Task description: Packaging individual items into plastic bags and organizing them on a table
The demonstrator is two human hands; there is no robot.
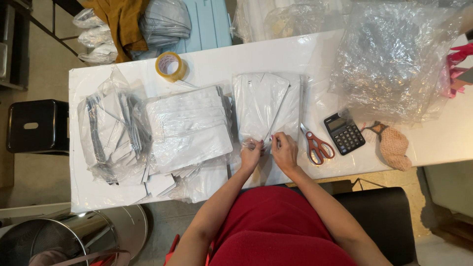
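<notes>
Both hands work at the near edge of a folded white garment in a clear plastic bag (266,106), which lies flat on the white table (305,51) directly in front of the person. The left hand (251,153) has its fingers curled closed, pinching the bag's lower edge. The right hand (285,150) sits just beside it, fingers likewise bent down and gripping the same edge; the 2 hands are almost touching.

To the right of the bagged garment, red-handled scissors (316,146) lie on the table with blades pointing away from the person, and a black calculator (344,133) rests just beyond them. Further right is a small knitted beige pouch (394,146), and above it a large heap of crumpled clear plastic (394,59).

To the left of the hands, a stack of similar white packed garments (189,125) fans out, and further left lies a clear bag of folded grey and white pieces (111,135). A roll of yellowish tape (170,66) stands near the table's far edge. A black stool (37,125) sits off the table's left end, and a metal bin (64,239) stands at the lower left on the floor.
</notes>
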